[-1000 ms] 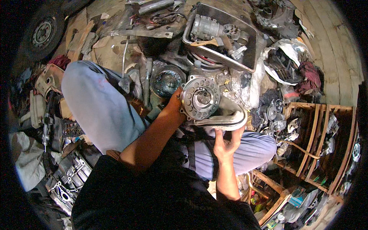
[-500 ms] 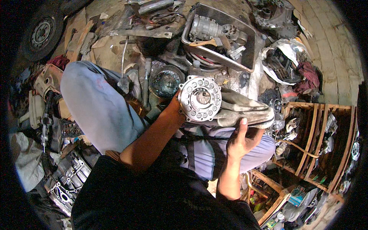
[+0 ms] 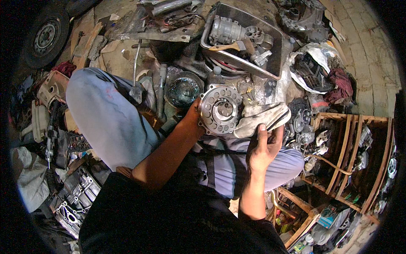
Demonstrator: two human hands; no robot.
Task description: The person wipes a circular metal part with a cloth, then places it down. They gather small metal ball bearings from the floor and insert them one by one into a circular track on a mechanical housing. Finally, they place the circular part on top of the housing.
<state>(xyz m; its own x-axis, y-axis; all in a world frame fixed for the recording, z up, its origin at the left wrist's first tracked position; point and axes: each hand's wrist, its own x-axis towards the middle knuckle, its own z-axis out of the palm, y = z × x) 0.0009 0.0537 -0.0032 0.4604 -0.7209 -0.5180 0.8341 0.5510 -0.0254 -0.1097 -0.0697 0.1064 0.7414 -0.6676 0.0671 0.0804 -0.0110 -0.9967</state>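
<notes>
A round silver metal housing (image 3: pixel 210 120), with a ring of holes and small lugs round its rim, is held up in front of my lap. My left hand (image 3: pixel 195 115) grips its left edge; most of the fingers are hidden behind it. My right hand (image 3: pixel 264 153) is closed on a folded, stained whitish rag (image 3: pixel 265 118), thumb on the near side. The rag's left end lies against the housing's lower right edge, or very close to it. Behind the housing stands a small bottle with a grey cap (image 3: pixel 216 71).
A grey tub (image 3: pixel 277 70) ahead holds a metal machine unit (image 3: pixel 224 31) and a wooden-handled brush (image 3: pixel 227 47). A round pan of dark liquid (image 3: pixel 184 89) lies beyond my left hand. Metal castings (image 3: pixel 80 194) lie at left; a wooden rack (image 3: pixel 334 156) with parts stands at right.
The rag has moved left and up with my right hand, bunching more and uncovering the floor at right. The housing has tilted slightly and stays in my left hand.
</notes>
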